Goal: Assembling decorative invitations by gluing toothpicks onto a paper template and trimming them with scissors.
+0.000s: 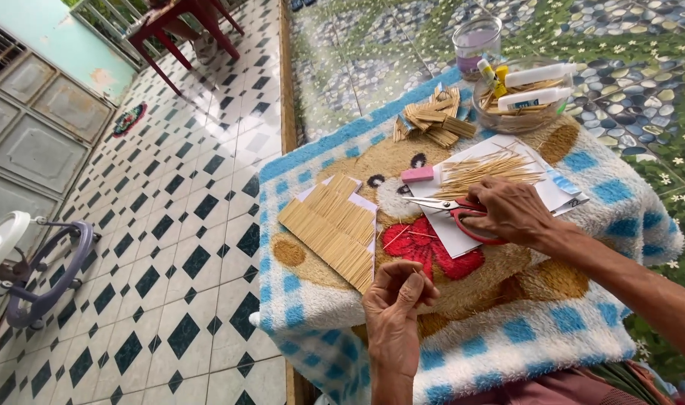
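My right hand [507, 211] rests on red-handled scissors [451, 210] lying on a white sheet [462, 240], fingers curled over the handles. A loose heap of thin wooden sticks [485, 169] lies on the paper just beyond the hand. My left hand [395, 304] hovers near the table's front edge with thumb and fingers pinched together; a very thin stick may be between them, too fine to tell. Left of both hands lies a house-shaped panel of glued sticks [335, 225]. A pink eraser-like block [417, 175] sits by the scissor blades.
A blue-checked bear blanket [582, 322] covers the small table. At its far edge are stacked stick panels [432, 120], a clear bowl with glue tubes [522, 94] and a glass jar [477, 41]. Tiled floor, a red stool [185, 22] and a walker ring [42, 277] lie left.
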